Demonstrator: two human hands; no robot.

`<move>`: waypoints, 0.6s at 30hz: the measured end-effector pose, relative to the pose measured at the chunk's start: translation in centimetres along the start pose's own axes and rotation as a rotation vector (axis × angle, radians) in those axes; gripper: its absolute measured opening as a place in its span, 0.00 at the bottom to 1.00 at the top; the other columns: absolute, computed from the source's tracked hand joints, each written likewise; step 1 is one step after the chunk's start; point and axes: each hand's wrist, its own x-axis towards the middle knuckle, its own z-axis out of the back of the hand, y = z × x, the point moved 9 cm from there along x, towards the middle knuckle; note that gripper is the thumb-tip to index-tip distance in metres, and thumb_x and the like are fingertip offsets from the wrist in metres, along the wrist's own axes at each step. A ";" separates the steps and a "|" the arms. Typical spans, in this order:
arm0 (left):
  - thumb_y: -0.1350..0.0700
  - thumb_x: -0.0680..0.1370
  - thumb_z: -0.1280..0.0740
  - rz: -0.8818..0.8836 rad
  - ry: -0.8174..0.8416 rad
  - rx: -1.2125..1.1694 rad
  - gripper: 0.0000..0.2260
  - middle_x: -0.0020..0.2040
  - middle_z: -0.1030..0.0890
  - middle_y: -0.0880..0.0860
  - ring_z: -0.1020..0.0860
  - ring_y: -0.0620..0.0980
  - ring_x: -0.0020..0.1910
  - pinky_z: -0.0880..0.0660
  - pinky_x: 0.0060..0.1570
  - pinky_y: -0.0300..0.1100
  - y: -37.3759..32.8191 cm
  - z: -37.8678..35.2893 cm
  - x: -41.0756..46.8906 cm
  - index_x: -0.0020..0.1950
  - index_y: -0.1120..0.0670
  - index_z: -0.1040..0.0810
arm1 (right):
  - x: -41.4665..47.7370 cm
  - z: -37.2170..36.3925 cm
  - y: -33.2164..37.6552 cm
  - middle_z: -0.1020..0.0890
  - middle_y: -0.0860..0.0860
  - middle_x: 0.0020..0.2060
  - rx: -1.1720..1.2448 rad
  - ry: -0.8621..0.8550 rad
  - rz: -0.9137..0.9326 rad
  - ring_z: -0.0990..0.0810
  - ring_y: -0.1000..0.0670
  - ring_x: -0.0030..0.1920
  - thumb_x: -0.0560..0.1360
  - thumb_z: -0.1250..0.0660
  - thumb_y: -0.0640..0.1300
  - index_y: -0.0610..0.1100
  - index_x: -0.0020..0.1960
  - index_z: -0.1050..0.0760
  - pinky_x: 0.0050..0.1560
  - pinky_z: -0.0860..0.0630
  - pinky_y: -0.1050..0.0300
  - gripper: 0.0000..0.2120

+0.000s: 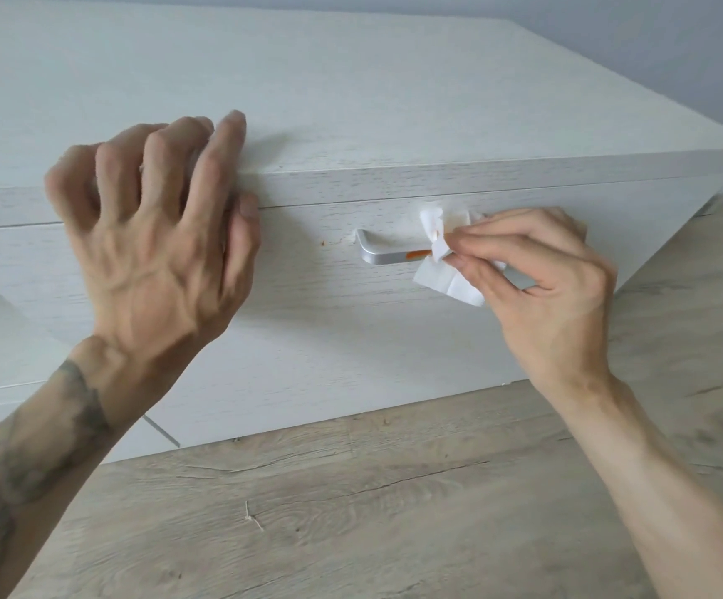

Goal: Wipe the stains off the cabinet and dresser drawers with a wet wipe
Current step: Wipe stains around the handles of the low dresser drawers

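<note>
The dresser (pixel 351 101) is white with faint wood grain. Between the left hand (pixel 156 261) and the right hand (pixel 545 291), its silver handle (pixel 372 254) bears an orange smear (pixel 420 253) beside the white wipe (pixel 442 285). Below both, the floor (pixel 351 512) is pale grey-brown with oak grain.

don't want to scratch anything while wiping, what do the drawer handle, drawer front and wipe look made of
Drawer handle: likely metal, matte silver with a soft even sheen. Drawer front, like the dresser top the left hand grips: white board with fine grain lines, matte; laminate or painted wood, cannot tell. Wipe: thin white fabric-like sheet, crumpling where the right hand pinches it.
</note>
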 end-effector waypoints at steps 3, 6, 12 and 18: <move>0.51 0.87 0.44 0.038 0.002 -0.022 0.19 0.66 0.24 0.58 0.34 0.58 0.63 0.32 0.62 0.67 0.1 -0.2 -0.1 0.77 0.54 0.30 | -0.2 -0.2 0.1 0.15 0.51 0.47 0.018 -0.024 -0.030 0.18 0.43 0.49 0.79 0.24 0.43 0.41 0.53 0.13 0.50 0.22 0.41 0.06; 0.49 0.87 0.46 0.051 0.007 -0.021 0.19 0.66 0.24 0.58 0.34 0.58 0.62 0.32 0.61 0.68 0.2 -0.3 -0.2 0.76 0.54 0.29 | -0.3 -1.7 1.3 0.14 0.49 0.47 0.044 -0.015 0.008 0.18 0.43 0.49 0.78 0.22 0.41 0.41 0.53 0.12 0.51 0.22 0.43 0.06; 0.48 0.87 0.48 0.081 -0.002 0.021 0.20 0.66 0.24 0.57 0.34 0.57 0.61 0.40 0.65 0.58 0.1 -0.2 -0.2 0.75 0.53 0.27 | -0.2 -0.6 0.6 0.15 0.50 0.47 0.041 -0.017 -0.035 0.20 0.42 0.50 0.78 0.23 0.39 0.43 0.55 0.15 0.55 0.21 0.49 0.07; 0.48 0.87 0.47 0.059 -0.024 0.051 0.20 0.65 0.23 0.57 0.33 0.57 0.60 0.41 0.65 0.55 0.0 -0.2 0.0 0.74 0.53 0.26 | 0.1 -1.6 1.5 0.14 0.50 0.47 0.027 0.040 0.040 0.21 0.44 0.49 0.79 0.23 0.41 0.43 0.55 0.14 0.51 0.22 0.43 0.06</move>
